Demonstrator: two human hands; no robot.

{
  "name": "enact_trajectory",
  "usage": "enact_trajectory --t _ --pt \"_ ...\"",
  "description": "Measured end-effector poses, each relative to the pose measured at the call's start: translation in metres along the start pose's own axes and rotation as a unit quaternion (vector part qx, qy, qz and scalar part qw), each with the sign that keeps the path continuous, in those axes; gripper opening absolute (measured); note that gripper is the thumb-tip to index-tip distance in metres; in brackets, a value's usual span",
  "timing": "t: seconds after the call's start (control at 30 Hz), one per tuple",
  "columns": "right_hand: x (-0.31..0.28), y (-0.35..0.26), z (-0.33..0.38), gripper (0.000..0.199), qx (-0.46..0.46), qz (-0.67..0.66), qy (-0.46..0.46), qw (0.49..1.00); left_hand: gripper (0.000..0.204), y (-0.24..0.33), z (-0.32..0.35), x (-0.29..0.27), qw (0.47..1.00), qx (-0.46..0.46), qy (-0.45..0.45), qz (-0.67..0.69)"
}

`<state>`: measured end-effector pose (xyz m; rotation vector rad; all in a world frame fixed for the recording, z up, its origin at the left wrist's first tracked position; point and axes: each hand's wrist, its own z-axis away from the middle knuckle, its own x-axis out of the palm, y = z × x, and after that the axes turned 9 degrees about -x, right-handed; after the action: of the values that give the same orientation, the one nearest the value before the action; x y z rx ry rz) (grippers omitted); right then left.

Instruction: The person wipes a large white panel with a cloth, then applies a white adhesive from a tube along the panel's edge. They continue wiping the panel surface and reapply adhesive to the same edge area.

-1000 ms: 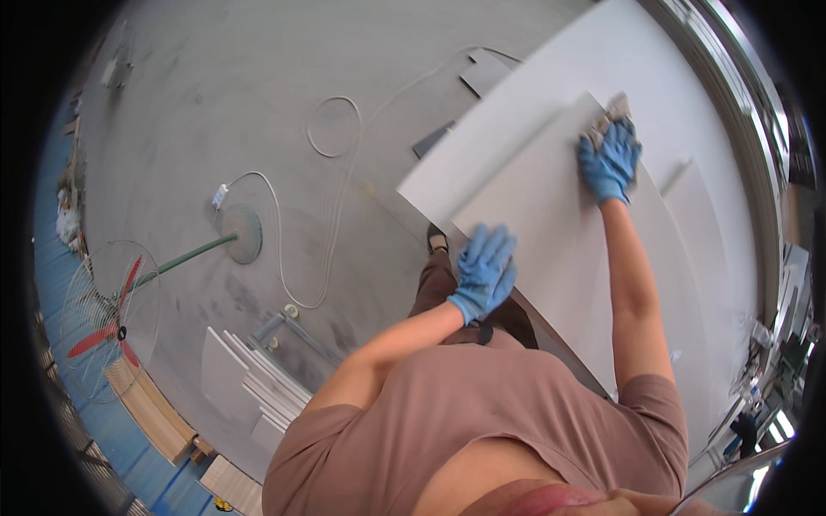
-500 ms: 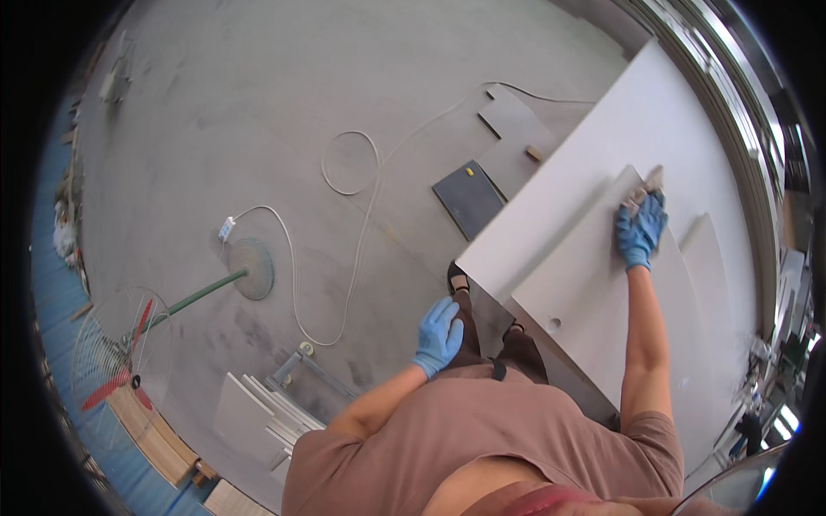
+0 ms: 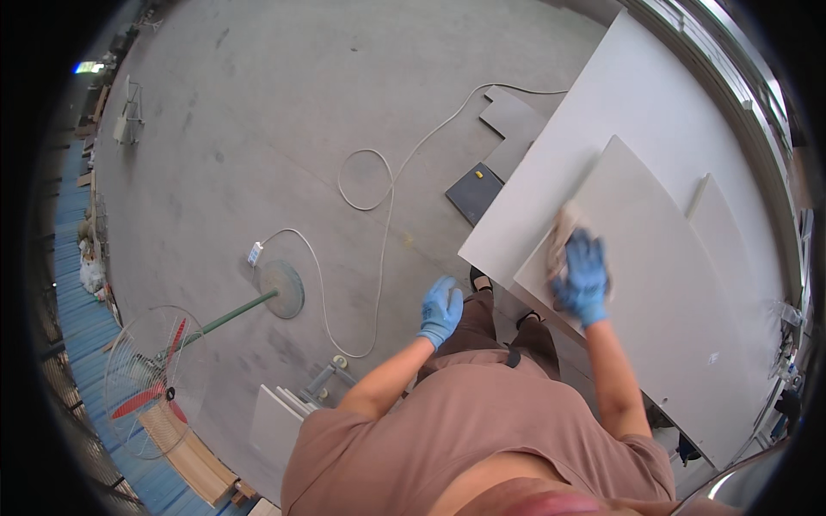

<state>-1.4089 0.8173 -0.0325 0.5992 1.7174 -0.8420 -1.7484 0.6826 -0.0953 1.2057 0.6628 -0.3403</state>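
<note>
My right hand (image 3: 585, 279), in a blue glove, presses a beige cloth (image 3: 563, 225) onto a pale grey panel (image 3: 658, 275). The cloth is bunched beneath the palm and sticks out past the fingers; hand and cloth are slightly blurred. The panel has a curved far edge and lies on a larger white board (image 3: 559, 129). Beside it a second pale panel (image 3: 721, 219) shows in part. Gloved in blue too, my left hand (image 3: 442, 311) hangs in front of my body over the floor, holding nothing, with its fingers loosely bent and partly apart.
A white cable (image 3: 385, 267) loops across the floor to a standing fan (image 3: 155, 383) with red blades. Dark and grey board pieces (image 3: 476, 194) lie near the board's left edge. Upright panels (image 3: 280, 414) and a wheeled frame (image 3: 323, 381) stand at the lower left.
My right hand and the cloth have swept left and toward me across the panel, nearer its left corner. My left hand stays low, empty. The whole view has shifted slightly.
</note>
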Motion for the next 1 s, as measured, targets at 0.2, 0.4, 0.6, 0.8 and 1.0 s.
enact_trajectory --t 0.2,0.4,0.6,0.8,1.0 --pt "-0.023 0.163 -0.077 0.068 0.228 0.144 0.059 0.961 0.028 -0.040 0.032 -0.022 0.998 -0.051 0.027 -0.010" --pt "0.017 -0.013 -0.022 0.033 0.030 0.058 0.105 0.992 0.032 -0.064 0.055 -0.017 0.994 -0.111 0.006 0.005" --pt "-0.001 -0.091 0.065 0.035 -0.046 -0.046 0.145 0.987 0.034 -0.038 0.069 0.030 0.986 -0.144 -0.075 -0.030" --pt "-0.010 -0.070 0.122 0.046 -0.016 -0.080 0.126 0.989 0.040 -0.052 0.083 0.059 0.977 -0.173 -0.101 -0.073" --pt "-0.019 -0.060 0.139 0.045 0.007 -0.057 0.178 0.982 0.043 -0.039 0.104 0.089 0.953 -0.214 -0.187 -0.107"
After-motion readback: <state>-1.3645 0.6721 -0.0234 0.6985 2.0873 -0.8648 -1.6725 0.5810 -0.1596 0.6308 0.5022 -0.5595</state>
